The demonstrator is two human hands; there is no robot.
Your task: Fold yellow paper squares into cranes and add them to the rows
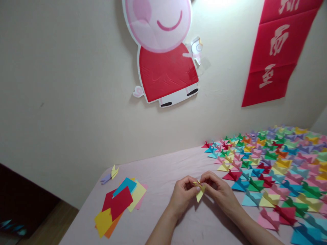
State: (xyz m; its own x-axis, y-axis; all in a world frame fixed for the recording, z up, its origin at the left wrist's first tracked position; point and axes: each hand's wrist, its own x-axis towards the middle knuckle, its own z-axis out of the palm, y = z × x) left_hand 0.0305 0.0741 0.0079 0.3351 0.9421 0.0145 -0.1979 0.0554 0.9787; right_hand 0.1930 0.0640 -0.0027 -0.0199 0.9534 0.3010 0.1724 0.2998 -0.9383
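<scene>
My left hand [182, 194] and my right hand [219, 190] meet above the pink tablecloth [163, 170], fingers pinched together on a small yellow folded paper piece [199, 191]. Its pointed tip hangs down between the two hands. To the left lies a loose stack of coloured paper squares [119, 204], red on top with blue, yellow and orange showing. To the right, many finished folded paper cranes [276, 166] in several colours lie in rows across the cloth.
Two small folded pieces, yellow and lilac [110, 174], sit at the table's far left corner. A cartoon pig cut-out [163, 51] and a red banner [278, 51] hang on the wall behind. The floor [51, 224] drops off at left.
</scene>
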